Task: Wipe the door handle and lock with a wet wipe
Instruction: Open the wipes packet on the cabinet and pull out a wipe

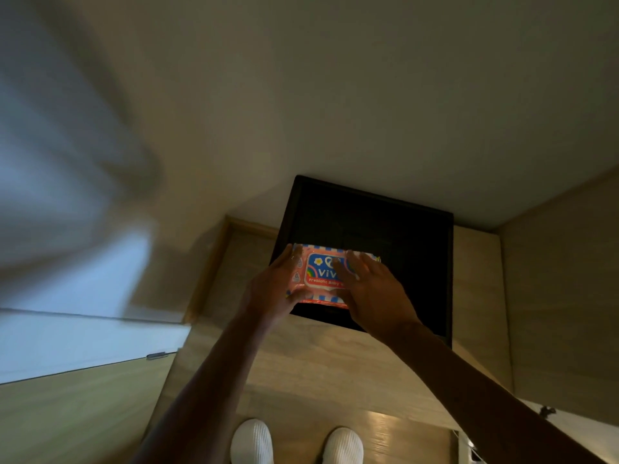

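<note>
I look down from the head camera and see both hands on a wet wipe pack [323, 272]. The pack is pink, with a blue label and a rainbow picture, and it is in the middle of the view, over the near part of a black square box [368, 212]. I cannot tell if the pack lies on the box or is held above it.

The left hand [278, 286] grips the left end of the pack: the fingers are curled over the far edge and the thumb is at the near edge. The right hand [371, 289] is spread, and its fingers lie quite straight on top of the right half of the pack, touching the label. It does not close around anything.

The box stands on a light wooden floor [301, 363], against a pale wall. At the bottom edge are two white slippers [252, 442]. The left side of the view is blurred, pale and bluish.
</note>
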The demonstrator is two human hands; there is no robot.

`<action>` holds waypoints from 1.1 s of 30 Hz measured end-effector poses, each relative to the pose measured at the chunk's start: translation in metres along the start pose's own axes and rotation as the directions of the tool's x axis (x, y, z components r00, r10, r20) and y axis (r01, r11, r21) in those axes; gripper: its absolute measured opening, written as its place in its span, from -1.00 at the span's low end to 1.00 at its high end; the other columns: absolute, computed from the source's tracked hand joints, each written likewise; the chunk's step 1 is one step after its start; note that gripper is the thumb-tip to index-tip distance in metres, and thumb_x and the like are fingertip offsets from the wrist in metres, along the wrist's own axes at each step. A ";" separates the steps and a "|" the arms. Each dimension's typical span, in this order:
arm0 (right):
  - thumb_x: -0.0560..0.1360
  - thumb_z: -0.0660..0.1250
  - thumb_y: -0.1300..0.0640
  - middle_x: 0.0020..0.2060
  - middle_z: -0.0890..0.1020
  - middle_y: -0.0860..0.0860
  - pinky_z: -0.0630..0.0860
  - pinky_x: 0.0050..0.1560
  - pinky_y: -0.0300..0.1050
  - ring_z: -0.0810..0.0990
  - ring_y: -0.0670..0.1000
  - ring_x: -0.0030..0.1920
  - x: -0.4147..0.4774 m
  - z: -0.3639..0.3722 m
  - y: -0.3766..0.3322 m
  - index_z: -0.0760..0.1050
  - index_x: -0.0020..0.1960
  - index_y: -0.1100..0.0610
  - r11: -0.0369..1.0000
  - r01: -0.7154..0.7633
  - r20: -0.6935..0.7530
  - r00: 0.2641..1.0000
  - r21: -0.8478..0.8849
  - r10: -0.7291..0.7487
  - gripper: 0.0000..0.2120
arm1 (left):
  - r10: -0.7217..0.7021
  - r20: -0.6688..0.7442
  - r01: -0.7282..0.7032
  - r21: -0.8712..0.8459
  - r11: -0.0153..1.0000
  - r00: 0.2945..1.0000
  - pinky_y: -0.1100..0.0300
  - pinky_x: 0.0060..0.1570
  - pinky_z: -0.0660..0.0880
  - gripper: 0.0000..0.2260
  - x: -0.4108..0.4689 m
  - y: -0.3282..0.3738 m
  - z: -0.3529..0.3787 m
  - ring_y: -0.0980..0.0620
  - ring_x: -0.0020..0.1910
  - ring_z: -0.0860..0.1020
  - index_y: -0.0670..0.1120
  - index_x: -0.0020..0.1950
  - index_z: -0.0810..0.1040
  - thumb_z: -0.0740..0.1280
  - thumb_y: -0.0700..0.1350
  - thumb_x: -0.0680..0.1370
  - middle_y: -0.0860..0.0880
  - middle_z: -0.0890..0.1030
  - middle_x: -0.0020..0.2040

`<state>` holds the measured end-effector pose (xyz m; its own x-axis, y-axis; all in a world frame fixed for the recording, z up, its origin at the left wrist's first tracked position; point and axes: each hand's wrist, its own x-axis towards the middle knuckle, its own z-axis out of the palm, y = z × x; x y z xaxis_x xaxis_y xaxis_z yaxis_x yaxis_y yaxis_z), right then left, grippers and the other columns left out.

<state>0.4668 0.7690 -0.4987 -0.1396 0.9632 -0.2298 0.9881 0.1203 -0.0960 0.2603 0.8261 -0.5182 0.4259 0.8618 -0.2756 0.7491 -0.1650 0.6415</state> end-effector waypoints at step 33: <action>0.44 0.38 -0.13 0.19 0.45 -0.03 0.29 0.07 -0.26 0.40 -0.04 0.19 0.020 -0.008 -0.001 0.51 0.17 -0.16 0.908 -0.099 -0.060 0.989 0.407 0.135 -0.68 | 0.027 0.108 -0.038 0.103 0.994 0.994 0.04 0.24 0.53 -0.02 0.019 0.006 -0.008 -0.05 0.41 0.39 0.19 0.59 -0.06 0.54 0.00 0.39 -0.08 0.27 0.48</action>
<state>0.4633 0.7901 -0.4954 -0.0012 0.9832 -0.1823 0.8844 -0.0841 -0.4590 0.2690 0.8459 -0.5136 0.4983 0.8002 -0.3336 0.7803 -0.2463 0.5749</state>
